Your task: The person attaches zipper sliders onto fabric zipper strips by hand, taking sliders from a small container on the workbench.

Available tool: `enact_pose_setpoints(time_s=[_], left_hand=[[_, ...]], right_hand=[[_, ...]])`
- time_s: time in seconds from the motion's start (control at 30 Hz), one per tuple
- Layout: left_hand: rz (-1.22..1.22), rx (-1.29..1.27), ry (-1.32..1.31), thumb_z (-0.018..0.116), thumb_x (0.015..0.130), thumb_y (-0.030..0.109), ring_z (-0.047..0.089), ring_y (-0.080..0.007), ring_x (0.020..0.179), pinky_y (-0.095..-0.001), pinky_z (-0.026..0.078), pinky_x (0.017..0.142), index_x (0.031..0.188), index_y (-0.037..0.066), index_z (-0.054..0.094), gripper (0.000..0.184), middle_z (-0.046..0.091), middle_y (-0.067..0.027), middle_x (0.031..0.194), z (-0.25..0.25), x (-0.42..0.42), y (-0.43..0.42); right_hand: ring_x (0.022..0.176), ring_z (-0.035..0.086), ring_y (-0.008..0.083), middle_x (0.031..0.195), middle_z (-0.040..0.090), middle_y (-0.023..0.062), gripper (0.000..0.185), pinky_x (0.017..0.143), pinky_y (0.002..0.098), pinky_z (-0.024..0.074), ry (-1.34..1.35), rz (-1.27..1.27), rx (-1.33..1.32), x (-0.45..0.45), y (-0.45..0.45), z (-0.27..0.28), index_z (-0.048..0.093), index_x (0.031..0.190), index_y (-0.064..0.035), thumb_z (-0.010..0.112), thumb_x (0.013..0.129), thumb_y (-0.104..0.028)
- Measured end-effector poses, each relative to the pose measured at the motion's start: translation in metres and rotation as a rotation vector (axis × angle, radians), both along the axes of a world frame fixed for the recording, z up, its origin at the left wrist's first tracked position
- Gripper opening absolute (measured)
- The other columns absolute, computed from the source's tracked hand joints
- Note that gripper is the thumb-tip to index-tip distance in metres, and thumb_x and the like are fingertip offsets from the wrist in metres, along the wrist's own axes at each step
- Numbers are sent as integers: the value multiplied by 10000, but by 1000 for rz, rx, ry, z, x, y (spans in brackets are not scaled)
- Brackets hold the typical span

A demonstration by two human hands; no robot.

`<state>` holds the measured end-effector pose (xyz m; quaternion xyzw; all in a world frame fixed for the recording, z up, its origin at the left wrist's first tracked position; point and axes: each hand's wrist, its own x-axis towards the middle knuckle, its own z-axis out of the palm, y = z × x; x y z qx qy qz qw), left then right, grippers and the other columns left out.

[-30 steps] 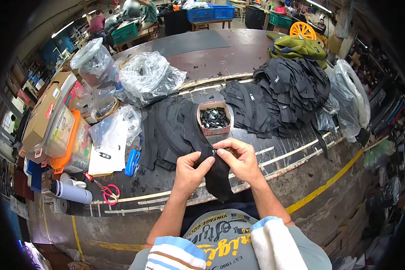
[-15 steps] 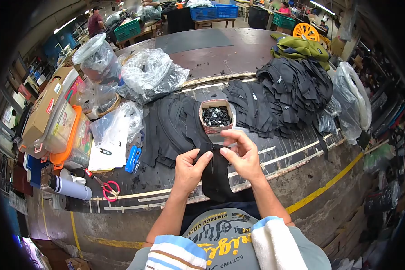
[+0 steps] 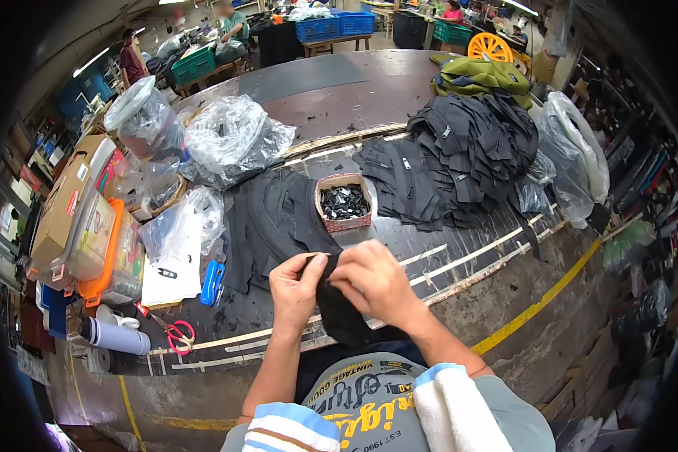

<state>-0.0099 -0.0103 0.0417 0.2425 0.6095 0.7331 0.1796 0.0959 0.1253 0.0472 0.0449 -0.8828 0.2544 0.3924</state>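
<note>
Between my two hands hangs a black zippered fabric piece (image 3: 343, 315), its lower end over the table's front edge. My left hand (image 3: 295, 292) is closed, pinching its upper end between thumb and fingers. On the other side of that end, my right hand (image 3: 377, 279) has its fingers curled and pinched against the fabric; anything small inside them is hidden. Just beyond my hands stands a patterned box (image 3: 346, 224) filled with small black zipper sliders (image 3: 344, 201). A stack of dark fabric pieces (image 3: 271, 218) lies left of it, with zippered pieces (image 3: 403, 184) on the right.
A larger heap of dark zippered pieces (image 3: 478, 143) and an olive bag (image 3: 482, 79) lie back right. At left are pink-handled scissors (image 3: 180, 337), a blue stapler (image 3: 212, 282), a bottle (image 3: 117, 335), plastic containers (image 3: 94, 237) and clear plastic bags (image 3: 237, 135). People are in the background.
My right hand has gone from spread fingers to a curled pinch close against the fabric. The fabric piece has turned, hiding its zipper. The head view has shifted slightly.
</note>
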Motion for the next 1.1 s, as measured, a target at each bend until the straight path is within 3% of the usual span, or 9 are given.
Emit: enact_pose_setpoints(time_s=[0.13,0.3,0.43,0.5,0.6,0.77,0.8,0.9,1.1], left_hand=[[112,16,12,660,995,83,576,-52,738,-182,467,689,971,-37,745,149,713,-6,845,-2,-15,-9],[339,237,-1,622,1008,58,607,-91,838,-210,485,778,1092,-33,704,148,721,-51,979,7,-21,-9],[513,201,402,555,1039,91,602,-141,940,-245,478,838,1173,-5,638,185,675,-91,1122,11,8,-4],[362,186,461,530,1018,28,593,-189,936,-288,485,834,1171,6,610,173,649,-120,1150,5,36,-4],[118,278,466,622,908,-41,677,-238,991,-330,532,907,1127,-7,638,222,716,-154,1137,-16,63,4],[-92,179,596,718,826,-41,699,-249,1016,-361,543,945,1112,13,701,291,744,-121,1124,-20,59,8],[-81,147,665,726,821,-33,699,-247,998,-361,546,926,1122,19,709,306,745,-111,1127,-12,54,11],[15,23,705,716,824,-34,696,-229,978,-337,542,905,1127,19,716,307,747,-97,1129,-11,27,8],[471,-292,535,691,858,79,698,-253,904,-344,545,836,1080,37,732,230,762,-81,1020,-46,-77,-1]], right_hand=[[875,553,176,1031,635,39,142,742,292,433,-102,100,91,11,-16,-8,706,881,-87,810,794,-44],[886,618,191,1035,668,67,175,768,290,469,-580,-73,-491,34,-13,-16,706,1008,-97,714,960,-264],[964,677,211,1078,696,106,497,786,281,501,-819,661,-1773,31,-18,-29,636,1229,-78,485,1066,-523],[1080,691,255,1143,707,144,654,866,370,549,-363,891,-1950,17,-23,-42,489,1446,-77,291,1094,-592],[1064,696,254,1148,709,139,569,860,423,575,15,663,-2050,1,-11,-7,456,1471,-86,328,1114,-509],[857,716,262,972,711,159,490,802,379,579,239,413,-1683,2,39,11,513,1378,-72,358,1120,-458],[891,702,246,1078,704,143,375,734,367,571,318,421,-1583,2,55,11,420,1438,-185,395,1121,-384],[839,670,198,1131,647,119,437,732,316,551,479,32,-1178,-20,103,34,380,1489,-105,433,1109,-315],[1161,612,326,1298,625,218,519,1019,385,462,215,-537,-618,-55,219,-1,465,1460,-18,438,1093,-383]])
